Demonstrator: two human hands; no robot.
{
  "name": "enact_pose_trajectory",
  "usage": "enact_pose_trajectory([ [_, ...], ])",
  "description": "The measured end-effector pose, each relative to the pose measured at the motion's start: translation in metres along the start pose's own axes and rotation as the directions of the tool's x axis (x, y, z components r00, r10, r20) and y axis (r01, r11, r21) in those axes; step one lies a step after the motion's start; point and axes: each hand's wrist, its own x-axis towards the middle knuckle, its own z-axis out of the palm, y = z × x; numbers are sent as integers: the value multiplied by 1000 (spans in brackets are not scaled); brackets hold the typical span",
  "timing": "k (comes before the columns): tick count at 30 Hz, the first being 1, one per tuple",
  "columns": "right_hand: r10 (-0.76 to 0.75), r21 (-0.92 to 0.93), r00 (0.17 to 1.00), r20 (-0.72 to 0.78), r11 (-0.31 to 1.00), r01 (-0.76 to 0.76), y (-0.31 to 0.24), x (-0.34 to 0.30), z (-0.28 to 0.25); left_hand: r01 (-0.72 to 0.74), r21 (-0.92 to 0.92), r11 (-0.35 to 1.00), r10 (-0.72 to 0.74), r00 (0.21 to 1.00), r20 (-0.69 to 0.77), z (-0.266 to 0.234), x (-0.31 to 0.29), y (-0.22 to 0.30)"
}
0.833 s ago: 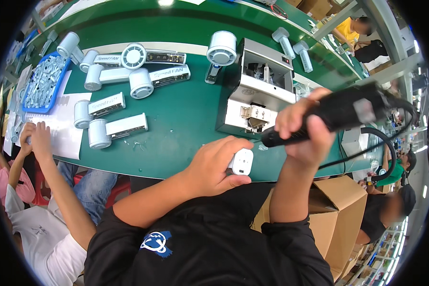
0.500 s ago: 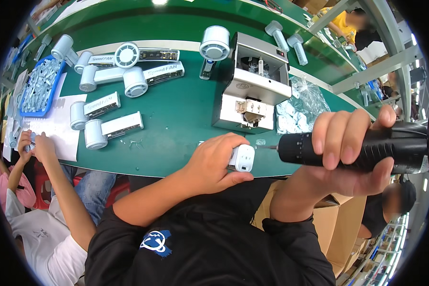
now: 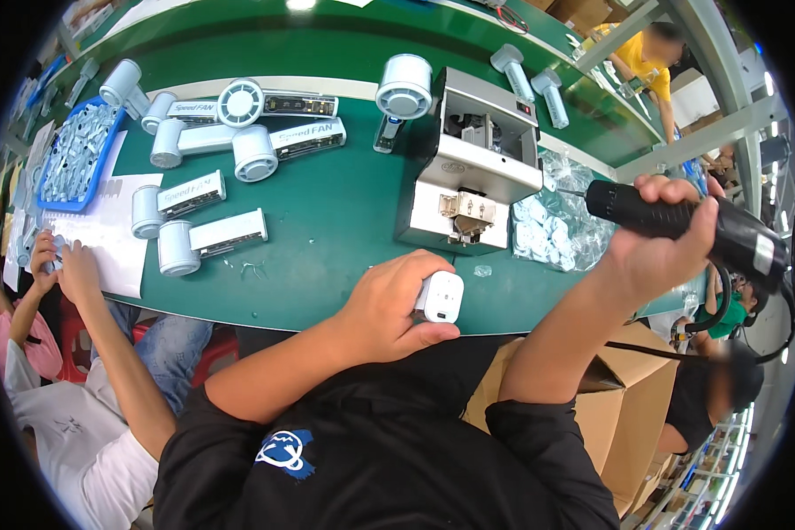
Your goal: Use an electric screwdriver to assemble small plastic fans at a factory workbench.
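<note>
My left hand (image 3: 389, 309) is closed around a pale handheld fan (image 3: 442, 297) at the table's front edge. The end face of its handle shows, with a small dark port; the rest is hidden by the hand. Up on the right, my right hand (image 3: 667, 243) grips a black electric screwdriver (image 3: 632, 208), its thin bit pointing left, well apart from the fan. Between them at the back stands a grey screw feeder (image 3: 477, 168) with an open top.
Several pale fans (image 3: 230, 234) lie on the green table (image 3: 327, 238) at left, one standing beside the feeder. A clear bag of pale parts (image 3: 548, 234) lies right of the feeder. A co-worker's hands (image 3: 66, 265) work near a blue tray (image 3: 88, 199). A cardboard box (image 3: 627, 406) sits below right.
My right hand has swung the screwdriver up and right, away from the fan's end face. My left hand and the fan have shifted slightly left.
</note>
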Motion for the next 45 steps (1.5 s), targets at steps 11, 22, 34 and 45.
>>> enact_pose_trajectory([
  [11, 369, -10, 867, 334, 922, -388, 39, -48, 25, 25, 14, 1000, -25, 1000, 6, 2, 5, 4],
  [22, 448, -57, 827, 339, 887, -457, 44, -63, 21, -30, 17, 999, 29, 999, 26, -1, 2, -3],
  [34, 223, 328, 819, 529, 836, -440, -25, -35, 20, 10, 31, 999, -10, 1000, 10, 1, 6, 5],
  [45, 163, 341, 773, 613, 829, -445, -23, -44, 33, 49, 40, 998, -50, 998, 26, 0, 6, 8],
])
